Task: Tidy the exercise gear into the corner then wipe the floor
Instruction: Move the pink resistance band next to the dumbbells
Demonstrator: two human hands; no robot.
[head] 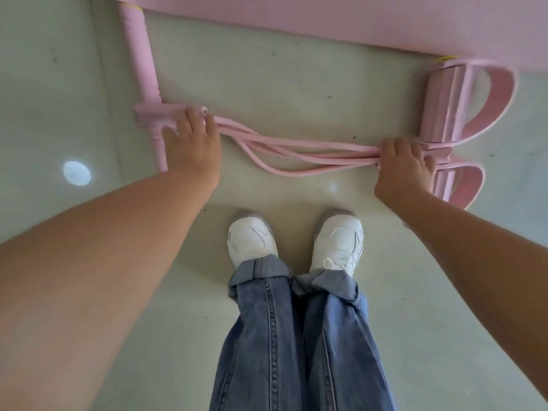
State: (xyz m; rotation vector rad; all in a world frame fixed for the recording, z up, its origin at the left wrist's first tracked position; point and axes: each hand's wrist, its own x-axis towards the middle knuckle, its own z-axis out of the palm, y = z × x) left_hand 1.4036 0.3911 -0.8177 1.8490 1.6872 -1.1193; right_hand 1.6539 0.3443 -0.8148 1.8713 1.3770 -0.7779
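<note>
A pink pedal resistance puller lies on the pale floor point(267, 78) in front of my feet. Its foam handle bar point(139, 54) runs up the left side, and its foot pedals with loop straps point(444, 105) sit at the right. Several slack pink elastic tubes point(296, 149) join the two ends. My left hand point(192, 140) grips the handle's centre where the tubes start. My right hand point(403, 164) grips the tubes' other end beside the pedals.
A pink exercise mat point(326, 16) lies along the top edge of the view, just beyond the puller. My white shoes point(252, 241) and jeans stand close below the tubes. Small dark specks dot the floor. A bright light reflection point(77, 172) shows at the left.
</note>
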